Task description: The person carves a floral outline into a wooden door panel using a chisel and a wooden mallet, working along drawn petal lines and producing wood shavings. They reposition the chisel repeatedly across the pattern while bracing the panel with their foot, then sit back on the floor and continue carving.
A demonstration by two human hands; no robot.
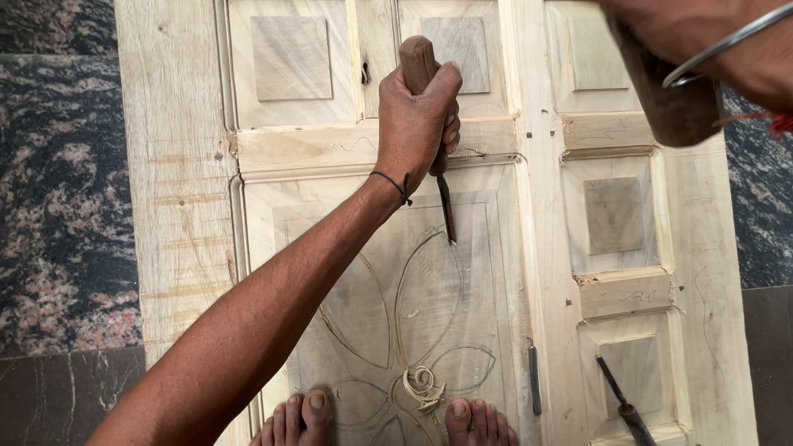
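A big pale wooden door with raised square panels (182,206) lies flat on the dark speckled stone floor (58,206), and its middle panel carries a carved flower outline with pointed petals (413,306), bare toes resting on its lower edge. The left hand (417,124) is wrapped tight around the brown wooden handle of a slim metal chisel (446,206), tip touching the top of a petal line. The right hand (702,33), silver bangle on the wrist, is up top right with a dark wooden mallet (673,107) under it, though I can't tell the grip, and there's a curly wood shaving (423,386) near the toes plus a spare dark-handled chisel (624,405) lying in the lower right panel.
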